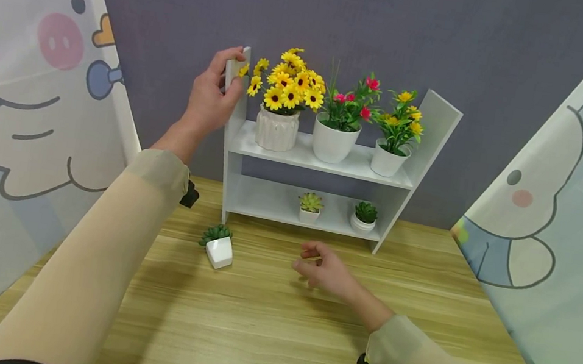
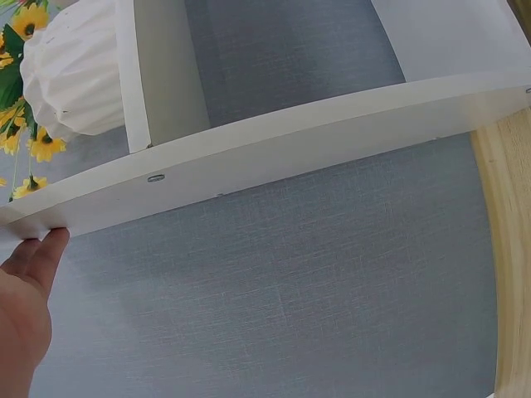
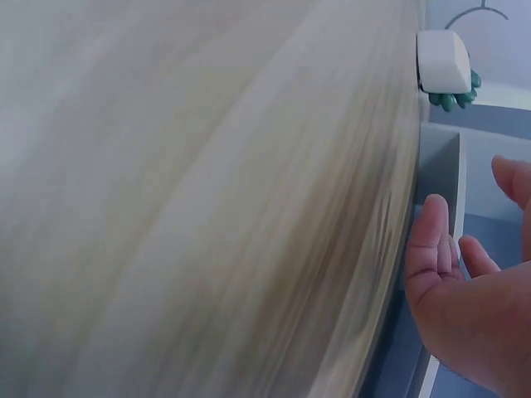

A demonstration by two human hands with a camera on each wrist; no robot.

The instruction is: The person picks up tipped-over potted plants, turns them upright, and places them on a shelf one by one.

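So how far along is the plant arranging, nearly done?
Mostly, it seems. Three flower pots stand on the upper shelf and two small succulents on the lower shelf. In hand: the left hand grips the shelf's left side panel, while the right hand hovers open above the table. Left: one small succulent pot leans tilted on the table.

Bright, even; r. wrist blurred

1. My head view looks forward and down from above the table (image 1: pixel 272 327), facing the white shelf (image 1: pixel 322 160) against the wall.
2. My left wrist view sits close under the shelf's side panel (image 2: pixel 274 157).
3. My right wrist view skims the tabletop, sharing the small succulent pot (image 3: pixel 444 62) with the head view.
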